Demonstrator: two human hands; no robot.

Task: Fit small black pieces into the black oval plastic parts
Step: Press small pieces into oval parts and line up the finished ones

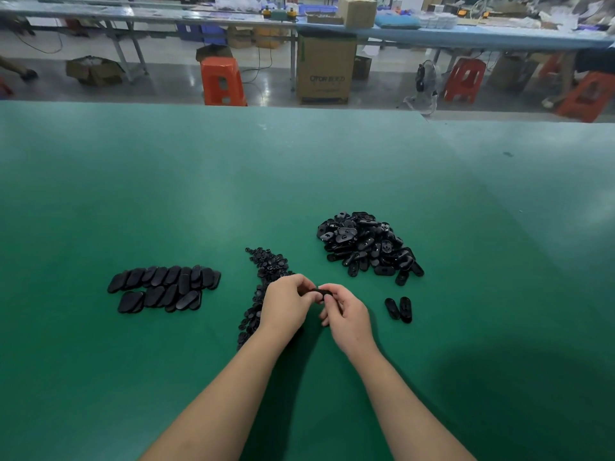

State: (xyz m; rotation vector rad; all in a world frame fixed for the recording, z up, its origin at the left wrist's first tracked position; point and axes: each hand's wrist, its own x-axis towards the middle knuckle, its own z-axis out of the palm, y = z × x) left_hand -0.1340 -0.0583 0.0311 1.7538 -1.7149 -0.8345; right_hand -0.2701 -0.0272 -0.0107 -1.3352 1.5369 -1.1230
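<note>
- Both hands meeting low over the green desk (199,194), left hand (286,306) and right hand (347,316) with fingers curled round one black oval part (320,292), pinched between them.
- Held close and level, probably to press a small piece into its socket; the piece itself hidden by the fingers.
- Strip of small black pieces (266,271) just beside and under the left hand, within easy reach for that hand.
- Loose heap of oval parts (364,244) beyond the right hand, likely the unfitted stock.
- Two oval parts (398,308) lying apart just right of the right hand, perhaps staged next.
- Neat overlapping rows of ovals (164,287) well to the left, smooth side up, seemingly the finished ones set aside.
</note>
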